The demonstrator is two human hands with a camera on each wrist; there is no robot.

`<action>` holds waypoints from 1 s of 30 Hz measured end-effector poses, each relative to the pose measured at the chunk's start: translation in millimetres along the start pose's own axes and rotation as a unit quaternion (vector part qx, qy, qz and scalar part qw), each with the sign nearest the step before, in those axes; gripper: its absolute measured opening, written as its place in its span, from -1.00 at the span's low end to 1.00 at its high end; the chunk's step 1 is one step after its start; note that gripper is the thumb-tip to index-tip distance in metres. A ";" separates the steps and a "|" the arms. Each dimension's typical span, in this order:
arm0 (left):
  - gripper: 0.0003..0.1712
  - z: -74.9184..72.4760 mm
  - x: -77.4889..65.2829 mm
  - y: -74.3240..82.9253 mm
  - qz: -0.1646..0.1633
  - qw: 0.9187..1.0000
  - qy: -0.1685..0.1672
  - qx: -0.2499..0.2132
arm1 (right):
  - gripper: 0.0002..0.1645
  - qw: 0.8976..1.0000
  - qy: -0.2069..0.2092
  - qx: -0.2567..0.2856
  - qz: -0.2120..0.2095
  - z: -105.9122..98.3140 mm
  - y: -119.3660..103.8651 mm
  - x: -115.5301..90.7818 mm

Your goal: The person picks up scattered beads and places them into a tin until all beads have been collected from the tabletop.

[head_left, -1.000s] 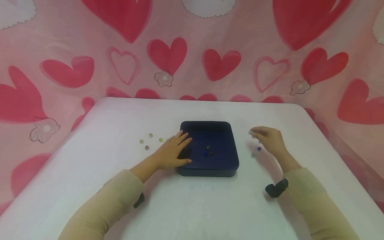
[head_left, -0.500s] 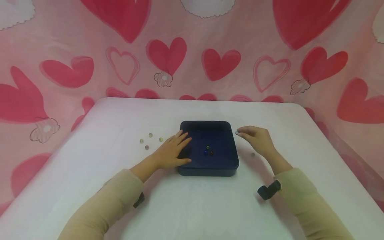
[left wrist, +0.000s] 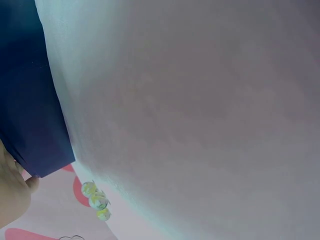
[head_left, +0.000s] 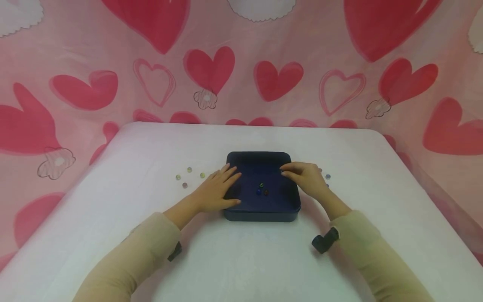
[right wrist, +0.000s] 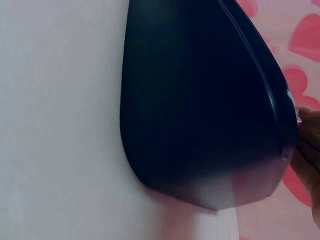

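Note:
My right hand pinches a small glass marble between thumb and fingertips, over the right side of a dark blue square tin. In the right wrist view, a glint of the marble shows at the fingertips, past the tin's rim. Fingers spread, my left hand rests on the tin's left rim. Inside the tin lie a green marble, a blue marble and a brown marble, close together.
Several clear and yellowish marbles lie on the white table left of the tin. A few bluish marbles lie to the right, partly behind the right hand. A pink heart-patterned cloth hangs behind the table.
My right hand has carried the pinched marble leftward from the right-hand marbles, across the tin's right rim and over its inside. My left hand stays in place.

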State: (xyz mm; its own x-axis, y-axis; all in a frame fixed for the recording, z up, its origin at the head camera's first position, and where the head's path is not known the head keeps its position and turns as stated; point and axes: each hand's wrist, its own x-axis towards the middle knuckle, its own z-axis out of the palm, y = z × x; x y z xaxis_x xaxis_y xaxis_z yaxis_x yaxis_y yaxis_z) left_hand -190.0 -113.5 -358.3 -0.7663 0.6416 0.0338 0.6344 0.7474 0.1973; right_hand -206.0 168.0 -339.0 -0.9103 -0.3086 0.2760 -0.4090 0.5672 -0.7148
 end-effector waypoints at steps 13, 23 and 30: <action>-0.14 -0.2 -0.2 -1.2 0.009 1.000 0.013 -0.001 | -0.80 0.998 -0.045 -0.024 -0.025 19.1 -12.7 8.9; -0.13 -0.4 0.4 -0.8 0.009 1.000 0.004 0.004 | -0.78 0.996 -0.089 -0.015 -0.023 32.4 -18.2 18.1; -0.13 0.7 -0.4 -1.9 0.009 1.000 0.002 0.003 | -0.79 0.993 -0.103 -0.034 -0.036 46.2 -18.3 23.9</action>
State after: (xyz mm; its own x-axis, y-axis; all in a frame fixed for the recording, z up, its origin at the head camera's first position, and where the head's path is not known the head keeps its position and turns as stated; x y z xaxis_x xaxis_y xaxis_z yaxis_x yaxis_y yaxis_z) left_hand -190.8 -115.1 -359.4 -0.7556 0.6538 0.0407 0.6482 0.7373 0.1902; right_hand -217.3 115.0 -349.0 -0.8490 -0.4960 0.1822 -0.4822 0.5862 -0.6510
